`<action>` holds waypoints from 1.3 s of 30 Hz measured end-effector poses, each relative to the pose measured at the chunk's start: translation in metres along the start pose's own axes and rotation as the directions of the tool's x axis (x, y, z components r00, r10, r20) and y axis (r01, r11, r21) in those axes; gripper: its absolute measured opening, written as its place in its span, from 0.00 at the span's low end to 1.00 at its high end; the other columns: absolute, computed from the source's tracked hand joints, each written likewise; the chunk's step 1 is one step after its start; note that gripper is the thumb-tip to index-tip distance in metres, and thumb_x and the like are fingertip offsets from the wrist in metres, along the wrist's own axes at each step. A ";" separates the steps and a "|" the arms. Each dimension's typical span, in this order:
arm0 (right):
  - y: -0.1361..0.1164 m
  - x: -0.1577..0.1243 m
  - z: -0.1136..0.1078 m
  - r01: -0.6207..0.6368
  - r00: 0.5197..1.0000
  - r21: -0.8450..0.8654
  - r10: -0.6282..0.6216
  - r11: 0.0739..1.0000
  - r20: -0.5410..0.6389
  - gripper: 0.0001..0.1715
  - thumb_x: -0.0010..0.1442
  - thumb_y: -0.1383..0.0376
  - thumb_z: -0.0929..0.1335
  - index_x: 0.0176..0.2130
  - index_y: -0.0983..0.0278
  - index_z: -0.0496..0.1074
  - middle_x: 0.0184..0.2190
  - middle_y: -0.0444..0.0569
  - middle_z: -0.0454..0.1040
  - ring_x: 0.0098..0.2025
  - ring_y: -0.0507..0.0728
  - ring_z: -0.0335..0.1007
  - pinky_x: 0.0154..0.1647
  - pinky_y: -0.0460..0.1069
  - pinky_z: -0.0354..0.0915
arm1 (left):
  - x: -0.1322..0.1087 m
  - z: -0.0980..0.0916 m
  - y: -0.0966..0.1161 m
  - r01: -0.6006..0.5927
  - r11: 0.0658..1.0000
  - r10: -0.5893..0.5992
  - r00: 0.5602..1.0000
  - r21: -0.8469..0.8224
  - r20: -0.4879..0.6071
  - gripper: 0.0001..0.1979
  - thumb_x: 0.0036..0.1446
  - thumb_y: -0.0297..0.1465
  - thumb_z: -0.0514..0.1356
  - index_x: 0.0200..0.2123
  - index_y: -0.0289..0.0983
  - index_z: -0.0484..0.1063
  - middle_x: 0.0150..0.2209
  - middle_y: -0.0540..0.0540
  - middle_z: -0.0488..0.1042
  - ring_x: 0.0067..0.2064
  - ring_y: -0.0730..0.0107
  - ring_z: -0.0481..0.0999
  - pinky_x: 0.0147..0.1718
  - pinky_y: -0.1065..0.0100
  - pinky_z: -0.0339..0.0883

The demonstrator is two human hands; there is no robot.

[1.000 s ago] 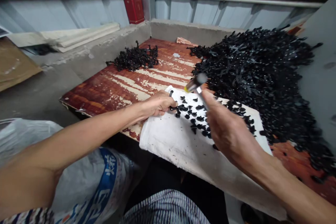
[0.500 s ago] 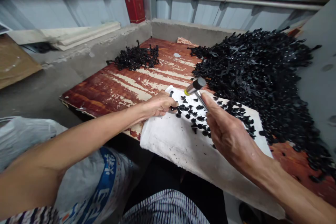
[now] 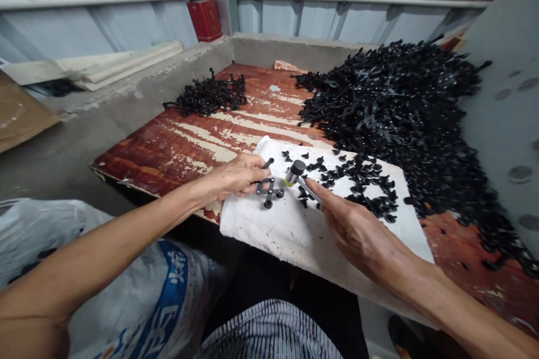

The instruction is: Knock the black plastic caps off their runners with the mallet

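Note:
My left hand (image 3: 236,175) is closed on a black branched part (image 3: 269,191) with round knobs at the ends of its arms. The part is held over a white cloth (image 3: 248,230), its free arms pointing away from my fingers. In my right hand (image 3: 353,223) is a small hammer (image 3: 296,173) with a metal head, one black face and a yellow ring near the other. The hammer head hovers just right of the part, apparently apart from it. Several small black pegs with round heads (image 3: 362,185) lie scattered on the cloth to the right.
A large heap of black parts (image 3: 391,101) covers the right side of the worn red-brown board (image 3: 138,151). A smaller pile (image 3: 208,95) sits at the back left. Plastic sacks (image 3: 138,291) stand below on the left. A red box (image 3: 204,19) rests on the concrete ledge.
My left hand has drawn back left and down, showing more of the branched part. The hammer has come down and left, towards the part.

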State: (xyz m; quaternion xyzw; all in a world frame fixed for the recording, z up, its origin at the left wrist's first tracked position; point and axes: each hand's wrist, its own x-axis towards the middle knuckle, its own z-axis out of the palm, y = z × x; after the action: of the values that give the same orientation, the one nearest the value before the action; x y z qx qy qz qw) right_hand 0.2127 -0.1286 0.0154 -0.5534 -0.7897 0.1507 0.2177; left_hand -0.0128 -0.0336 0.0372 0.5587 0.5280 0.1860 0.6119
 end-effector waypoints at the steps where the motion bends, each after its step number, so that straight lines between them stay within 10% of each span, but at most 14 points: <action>1: -0.001 -0.001 0.000 -0.009 1.000 0.031 0.008 0.999 0.022 0.31 0.62 0.64 0.59 0.63 0.52 0.64 0.24 0.43 0.75 0.27 0.57 0.73 0.28 0.55 0.73 | -0.002 0.003 0.000 0.011 1.000 -0.011 1.000 0.015 0.009 0.09 0.62 0.23 0.54 0.28 0.35 0.64 0.21 0.52 0.69 0.12 0.88 0.52 0.11 0.78 0.39; 5: -0.008 -0.009 -0.004 -0.184 0.982 0.350 0.189 0.919 0.021 0.31 0.65 0.63 0.58 0.65 0.62 0.61 0.20 0.41 0.65 0.19 0.52 0.61 0.17 0.48 0.65 | -0.005 0.010 -0.003 0.023 0.997 -0.027 0.998 0.075 0.055 0.11 0.62 0.24 0.55 0.25 0.35 0.61 0.20 0.53 0.68 0.12 0.88 0.51 0.12 0.78 0.39; 9: -0.013 -0.032 -0.001 -0.353 0.894 0.692 0.445 0.630 0.052 0.33 0.65 0.55 0.62 0.66 0.55 0.58 0.21 0.39 0.61 0.15 0.49 0.54 0.11 0.44 0.57 | -0.004 0.015 -0.007 -0.045 0.991 0.025 0.988 0.129 0.153 0.13 0.61 0.27 0.55 0.24 0.35 0.61 0.20 0.53 0.68 0.13 0.88 0.52 0.13 0.77 0.40; 16: -0.011 -0.059 0.021 -0.402 0.831 0.810 0.541 0.426 0.129 0.36 0.61 0.49 0.65 0.65 0.54 0.59 0.23 0.39 0.62 0.16 0.48 0.55 0.11 0.43 0.57 | 0.002 0.020 -0.013 -0.085 0.979 0.050 0.981 0.183 0.190 0.12 0.60 0.31 0.56 0.25 0.35 0.63 0.21 0.53 0.67 0.14 0.87 0.51 0.13 0.76 0.40; 39: -0.005 -0.060 0.024 -0.369 0.853 0.826 0.508 0.426 0.120 0.39 0.60 0.48 0.66 0.66 0.56 0.57 0.21 0.37 0.61 0.15 0.48 0.55 0.10 0.42 0.56 | 0.002 0.025 -0.008 -0.070 0.962 0.030 0.988 0.263 0.154 0.13 0.61 0.31 0.55 0.24 0.35 0.64 0.17 0.56 0.61 0.14 0.85 0.51 0.14 0.75 0.41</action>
State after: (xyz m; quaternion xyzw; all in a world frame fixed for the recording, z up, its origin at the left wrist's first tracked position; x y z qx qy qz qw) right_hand 0.2137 -0.1863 -0.0129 -0.5806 -0.4334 0.5123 0.4612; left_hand 0.0064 -0.0472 0.0247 0.6616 0.4868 0.0863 0.5638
